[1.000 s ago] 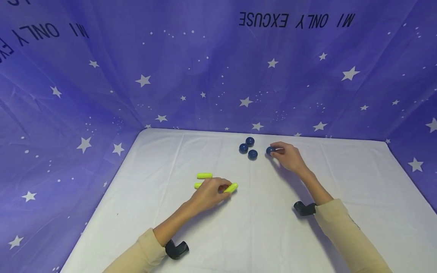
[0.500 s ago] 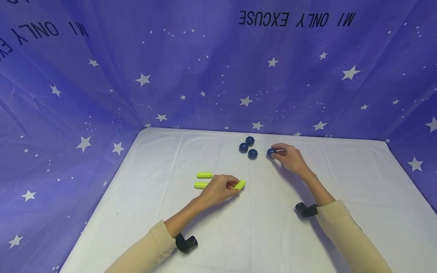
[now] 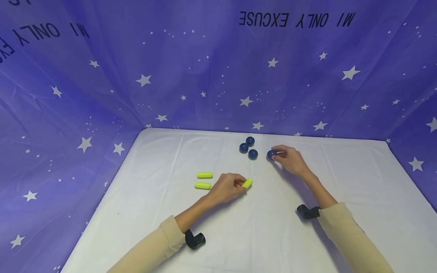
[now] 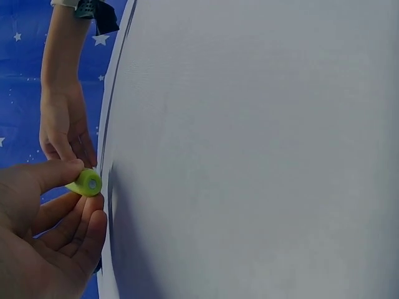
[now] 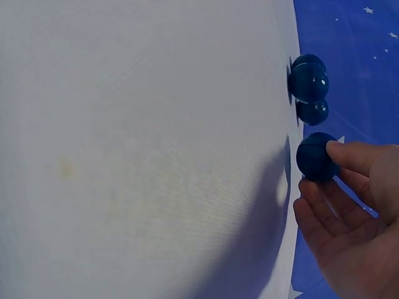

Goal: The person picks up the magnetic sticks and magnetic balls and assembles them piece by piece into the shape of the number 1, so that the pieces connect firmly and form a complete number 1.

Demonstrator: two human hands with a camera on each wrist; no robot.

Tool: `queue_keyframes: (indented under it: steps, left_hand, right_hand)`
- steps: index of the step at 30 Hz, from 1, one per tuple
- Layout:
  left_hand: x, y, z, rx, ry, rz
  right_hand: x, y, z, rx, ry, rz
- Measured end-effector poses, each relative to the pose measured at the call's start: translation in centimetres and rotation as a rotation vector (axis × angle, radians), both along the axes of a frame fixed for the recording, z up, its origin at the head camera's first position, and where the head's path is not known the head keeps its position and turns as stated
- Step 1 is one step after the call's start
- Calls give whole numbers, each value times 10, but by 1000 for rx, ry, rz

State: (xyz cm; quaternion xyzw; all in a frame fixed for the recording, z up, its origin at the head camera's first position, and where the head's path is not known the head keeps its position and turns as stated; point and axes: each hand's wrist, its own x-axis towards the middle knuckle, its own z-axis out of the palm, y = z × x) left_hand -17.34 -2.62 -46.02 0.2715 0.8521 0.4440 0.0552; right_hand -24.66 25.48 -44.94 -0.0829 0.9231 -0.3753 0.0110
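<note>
In the head view my left hand [image 3: 226, 187] pinches a short neon-yellow ribbed stick [image 3: 247, 183] between thumb and fingertips. The left wrist view shows its round end [image 4: 92, 184], with a pale centre. Two matching yellow sticks, one farther back [image 3: 205, 175] and one nearer [image 3: 203, 185], lie side by side left of that hand. My right hand [image 3: 291, 160] holds a dark blue ball [image 3: 271, 154] by thumb and fingers; the right wrist view has this glossy ball [image 5: 317, 157] close over the cloth. Three similar blue balls [image 3: 244, 148] are grouped just left of it.
A white cloth [image 3: 164, 227] covers the table. Purple-blue curtains [image 3: 205, 76] with white stars and lettering rise behind and at both sides. Black curved pieces stick out at the left wrist [image 3: 195, 240] and right wrist [image 3: 308, 212].
My left hand has moved to the right with its yellow stick, uncovering the nearer lying stick. The right hand and its ball have shifted slightly toward me. The other balls stay put.
</note>
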Motion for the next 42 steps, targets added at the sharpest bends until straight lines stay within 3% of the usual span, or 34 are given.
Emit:
queue_keyframes:
  steps: [16, 32, 42]
  left_hand:
    - [-3, 22, -1, 23, -34, 12]
    - [-11, 38, 4, 7, -55, 66]
    - [-14, 45, 2, -9, -4, 95]
  right_hand:
    - [7, -3, 2, -1, 14, 38]
    - [16, -8, 9, -37, 21, 66]
    - [22, -12, 11, -49, 34, 91]
